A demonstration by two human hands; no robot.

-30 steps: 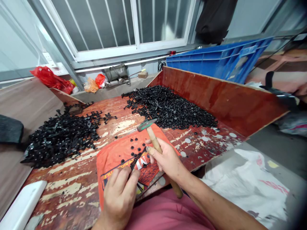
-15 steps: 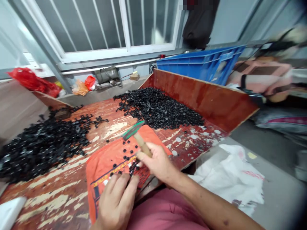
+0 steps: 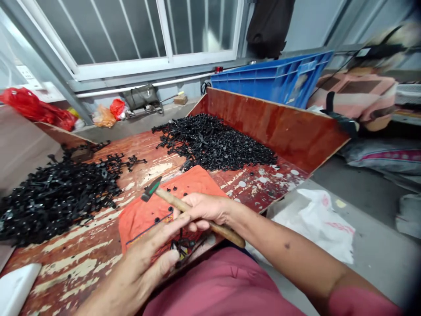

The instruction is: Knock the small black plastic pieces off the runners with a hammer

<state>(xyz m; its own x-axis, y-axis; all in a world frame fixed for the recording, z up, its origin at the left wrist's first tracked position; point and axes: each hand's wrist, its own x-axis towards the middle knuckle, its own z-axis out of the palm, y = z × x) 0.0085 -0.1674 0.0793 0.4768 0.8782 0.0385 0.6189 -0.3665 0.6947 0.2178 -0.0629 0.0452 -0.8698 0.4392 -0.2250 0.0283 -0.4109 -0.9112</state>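
Note:
My right hand is closed round the wooden handle of a hammer. Its dark head, with a green patch, points left above an orange cloth, and the handle end sticks out toward my body. With fingers stretched and thumb apart, my left hand reaches across the cloth, its fingertips up against my right hand. Thin black pieces lie beneath both hands at the cloth's near edge, partly hidden. Several small round black caps are scattered on the cloth.
Heaps of black plastic parts lie at left and at the back of the worn red tabletop. A raised board edges the right side, with a blue crate behind. A white bag lies at right, near another person.
The hammer has swung down to the left, its handle now lying across my right palm. My left hand has risen from the black pieces, straightened its fingers and come against my right hand.

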